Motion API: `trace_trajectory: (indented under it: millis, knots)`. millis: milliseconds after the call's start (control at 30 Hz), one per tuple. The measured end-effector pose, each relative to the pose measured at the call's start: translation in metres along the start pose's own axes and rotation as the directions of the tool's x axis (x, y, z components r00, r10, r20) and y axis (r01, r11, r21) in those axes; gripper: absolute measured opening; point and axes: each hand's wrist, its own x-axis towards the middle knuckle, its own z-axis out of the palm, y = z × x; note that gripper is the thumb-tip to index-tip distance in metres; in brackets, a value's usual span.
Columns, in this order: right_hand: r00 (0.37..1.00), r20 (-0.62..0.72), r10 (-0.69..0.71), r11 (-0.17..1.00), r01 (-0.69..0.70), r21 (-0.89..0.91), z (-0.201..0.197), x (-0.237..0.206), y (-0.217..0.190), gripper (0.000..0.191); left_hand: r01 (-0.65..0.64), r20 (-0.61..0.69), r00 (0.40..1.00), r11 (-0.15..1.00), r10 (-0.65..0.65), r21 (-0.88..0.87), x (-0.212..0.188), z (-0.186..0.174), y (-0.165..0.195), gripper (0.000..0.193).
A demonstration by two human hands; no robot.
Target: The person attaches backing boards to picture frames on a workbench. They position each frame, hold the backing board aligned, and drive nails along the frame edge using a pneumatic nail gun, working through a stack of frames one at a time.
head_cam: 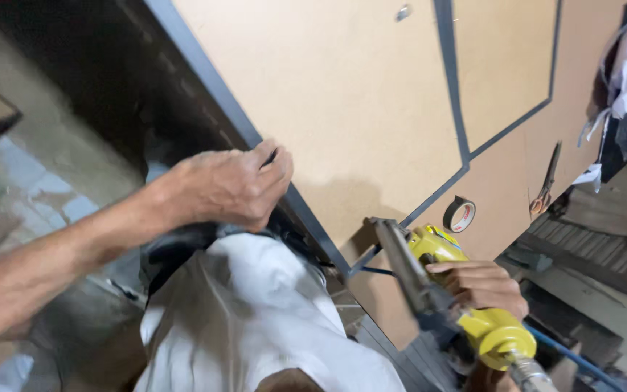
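The yellow power tool is gripped in the right hand below the board's grey edge, which is pinched by the left hand further up.

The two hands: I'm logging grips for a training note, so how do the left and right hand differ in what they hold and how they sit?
The left hand is curled over the dark edge strip of the tan board, knuckles up; the right hand wraps around a yellow power tool. The left sits higher, its forearm reaching in from the left; the right sits low at the board's lower edge. Both are bare and closed in a grip.
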Motion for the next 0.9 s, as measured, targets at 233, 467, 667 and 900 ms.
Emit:
trace_trajectory:
  millis: [233, 467, 667, 900]
  knots:
    - [0.6, -0.782, 0.167, 0.959, 0.085, 0.27, 0.017, -0.215, 0.081, 0.018, -0.204, -0.231, 0.96, 0.96, 0.158, -0.19, 0.091, -0.083, -0.053, 0.016]
    - [0.261, -0.898, 0.355, 0.879, 0.234, 0.415, 0.115, -0.333, 0.167, 0.013, -0.262, 0.094, 0.957, 0.958, 0.273, -0.113, 0.258, -0.103, -0.145, 0.008]
    - [0.01, -0.937, 0.349, 0.881, 0.336, 0.332, 0.23, -0.314, 0.116, 0.008, -0.241, 0.515, 0.846, 0.96, 0.136, 0.143, 0.352, -0.07, -0.187, 0.022]
    - [-0.381, -0.88, 0.285, 0.946, 0.258, 0.195, 0.321, -0.239, 0.019, 0.004, -0.498, 0.113, 0.867, 0.853, 0.486, 0.155, 0.398, 0.095, -0.227, 0.019]
